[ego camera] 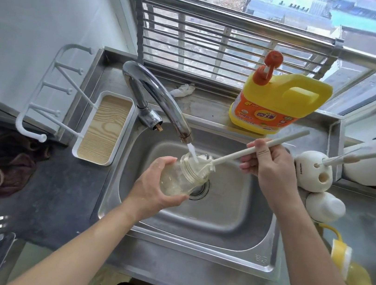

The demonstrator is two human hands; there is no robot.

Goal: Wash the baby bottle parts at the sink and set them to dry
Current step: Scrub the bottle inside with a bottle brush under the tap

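The scrubbing step is in hand: over the sink [231,222], the left hand [154,187] has its fingers curled round the bottle [180,178], which is tilted with its mouth toward 1 o'clock under the running tap [159,99]. The right hand [270,165] grips the brush [241,153] by its handle, the head at the bottle's mouth. Next, I judge, the head must go down through the mouth and turn against the walls with the bottle held steady; the rack [101,127] at the sink's 9 o'clock looks the likely drying place.
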